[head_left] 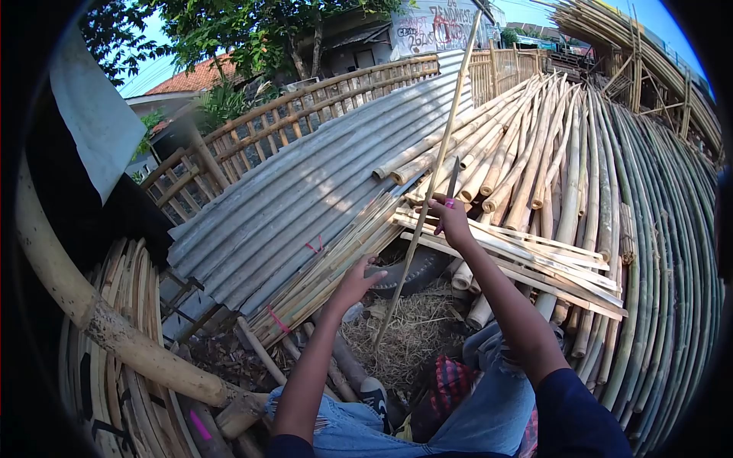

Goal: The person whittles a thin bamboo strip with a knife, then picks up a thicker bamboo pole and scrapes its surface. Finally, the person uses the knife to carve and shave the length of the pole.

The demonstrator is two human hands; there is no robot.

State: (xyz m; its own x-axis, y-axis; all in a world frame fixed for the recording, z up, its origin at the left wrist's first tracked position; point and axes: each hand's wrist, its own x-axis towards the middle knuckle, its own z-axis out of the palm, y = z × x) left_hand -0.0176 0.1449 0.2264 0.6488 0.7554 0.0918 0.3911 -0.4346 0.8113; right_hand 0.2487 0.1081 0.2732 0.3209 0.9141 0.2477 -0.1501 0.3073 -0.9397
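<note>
My right hand [453,223] is closed round a knife [453,179] with a pink handle, its dark blade pointing up. A long, thin bamboo strip [460,82] stands tilted in front of me, its lower end in the shavings [408,324] on the ground. The fingers of my right hand reach to this strip. Left of the strip, my left hand [355,282] is open, fingers apart, holding nothing. Behind it lies a dark tyre-like ring [416,273]. Pale split bamboo slats [527,259] lie beside my right forearm.
Bamboo poles [569,160] are stacked ahead, with greener poles [657,229] at right. Corrugated metal sheets [305,183] lean along a bamboo fence [305,95]. A thick bamboo pole [137,347] crosses at left, near bundled strips [126,290]. More strips [324,278] lie behind my left hand.
</note>
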